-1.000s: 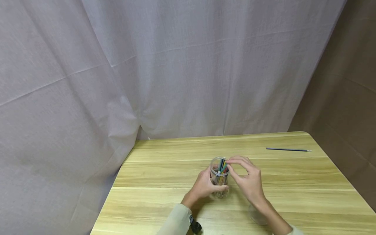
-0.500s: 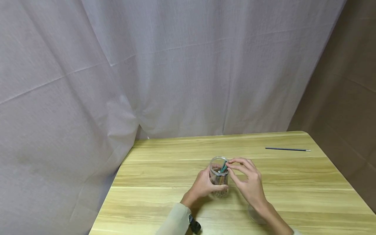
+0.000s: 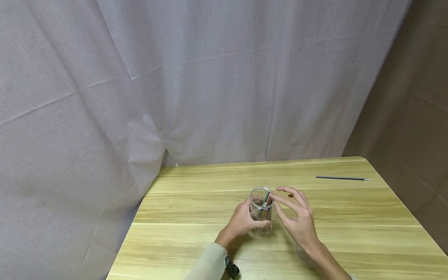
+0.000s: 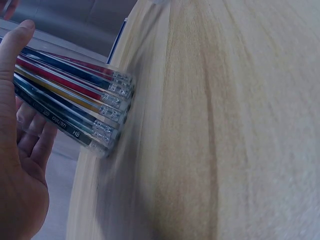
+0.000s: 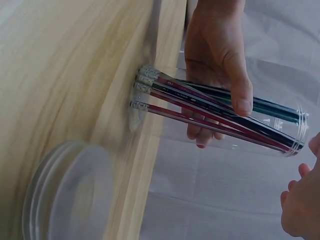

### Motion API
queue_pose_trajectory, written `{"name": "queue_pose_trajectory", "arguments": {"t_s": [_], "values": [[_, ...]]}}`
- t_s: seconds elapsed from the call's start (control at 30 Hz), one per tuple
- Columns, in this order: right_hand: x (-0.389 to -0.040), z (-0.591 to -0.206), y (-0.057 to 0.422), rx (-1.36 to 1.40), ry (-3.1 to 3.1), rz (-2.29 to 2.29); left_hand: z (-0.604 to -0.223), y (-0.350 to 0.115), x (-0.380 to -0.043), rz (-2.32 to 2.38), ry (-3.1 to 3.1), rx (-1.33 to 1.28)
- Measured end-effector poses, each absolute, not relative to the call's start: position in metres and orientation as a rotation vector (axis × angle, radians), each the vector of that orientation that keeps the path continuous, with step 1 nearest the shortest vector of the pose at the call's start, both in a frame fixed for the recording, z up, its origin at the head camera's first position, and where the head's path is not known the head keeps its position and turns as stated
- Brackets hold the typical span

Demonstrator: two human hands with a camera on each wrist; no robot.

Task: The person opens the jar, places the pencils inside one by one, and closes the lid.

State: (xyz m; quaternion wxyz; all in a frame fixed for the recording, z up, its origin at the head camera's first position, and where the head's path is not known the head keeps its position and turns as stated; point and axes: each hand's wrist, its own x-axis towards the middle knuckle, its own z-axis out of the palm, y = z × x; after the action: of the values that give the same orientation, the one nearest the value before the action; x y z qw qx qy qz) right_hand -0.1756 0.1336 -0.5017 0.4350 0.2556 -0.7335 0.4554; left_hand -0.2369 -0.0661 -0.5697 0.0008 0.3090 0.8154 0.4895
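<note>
My left hand (image 3: 241,221) grips a clear ribbed jar (image 3: 261,213) around its side, thumb across the front. Several pencils (image 5: 200,107) in dark green, red, black and yellow stand inside, eraser ends at the bottom, as the left wrist view of the pencils (image 4: 75,90) also shows. The jar's mouth has no lid on it. My right hand (image 3: 297,221) is at the rim, index fingertip at the upper ends of the pencils (image 3: 267,199), thumb spread apart from it. In the right wrist view only part of the right hand (image 5: 302,205) shows, beside the jar's mouth.
A translucent round lid (image 5: 75,200) lies on the wooden table (image 3: 182,241), partly hidden by my right forearm in the head view. One dark pencil (image 3: 342,178) lies at the back right. Grey curtain (image 3: 217,97) hangs behind the table.
My right thumb and fingertips, earlier pinching a teal pencil at the rim, have spread apart. The pencil now leans with the others inside the jar. My left hand and the jar stay put.
</note>
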Motion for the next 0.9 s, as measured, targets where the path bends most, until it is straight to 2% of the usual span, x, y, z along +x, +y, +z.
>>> {"name": "queue_pose_trajectory", "arguments": {"t_s": [0.37,0.63,0.8,0.9], "values": [[-0.176,-0.506,0.131,0.735,-1.846,1.004,-0.57,-0.066,-0.237,1.536,2.579,0.972],[-0.182,-0.515,0.14,0.693,-1.835,1.051,-0.57,-0.066,-0.236,1.542,2.574,0.924],[-0.193,-0.521,0.162,0.555,-1.843,1.322,-0.569,-0.065,-0.236,1.523,2.596,0.904],[-0.199,-0.523,0.179,0.445,-1.772,1.661,-0.569,-0.065,-0.236,1.518,2.597,0.888]]}}
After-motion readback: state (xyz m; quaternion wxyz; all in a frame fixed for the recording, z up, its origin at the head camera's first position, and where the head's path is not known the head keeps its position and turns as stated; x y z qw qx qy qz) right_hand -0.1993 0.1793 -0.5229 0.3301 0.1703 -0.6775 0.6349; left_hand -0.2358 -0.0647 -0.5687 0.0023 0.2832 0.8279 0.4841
